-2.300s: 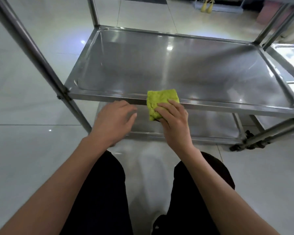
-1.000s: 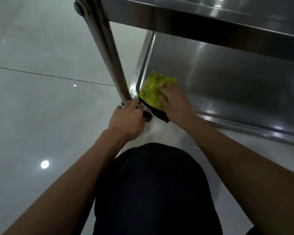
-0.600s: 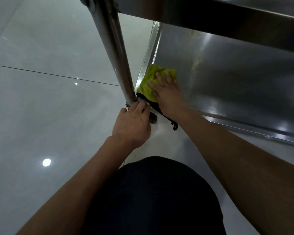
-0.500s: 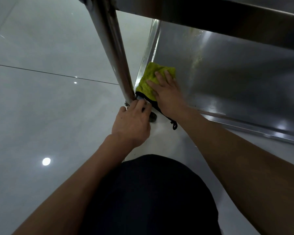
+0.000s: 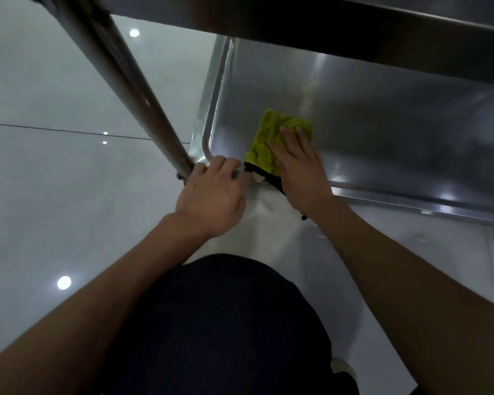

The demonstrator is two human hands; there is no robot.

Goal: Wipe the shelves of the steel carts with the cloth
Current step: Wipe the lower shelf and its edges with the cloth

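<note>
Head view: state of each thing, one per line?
cloth: flat on the lower shelf near its left front corner, pressed by right hand
right hand: fingers straight, flat on cloth
left hand: grips the shelf's front rim beside the post
lower shelf: bare steel, nothing on it but the cloth
post: slanted in view, meets shelf corner
</note>
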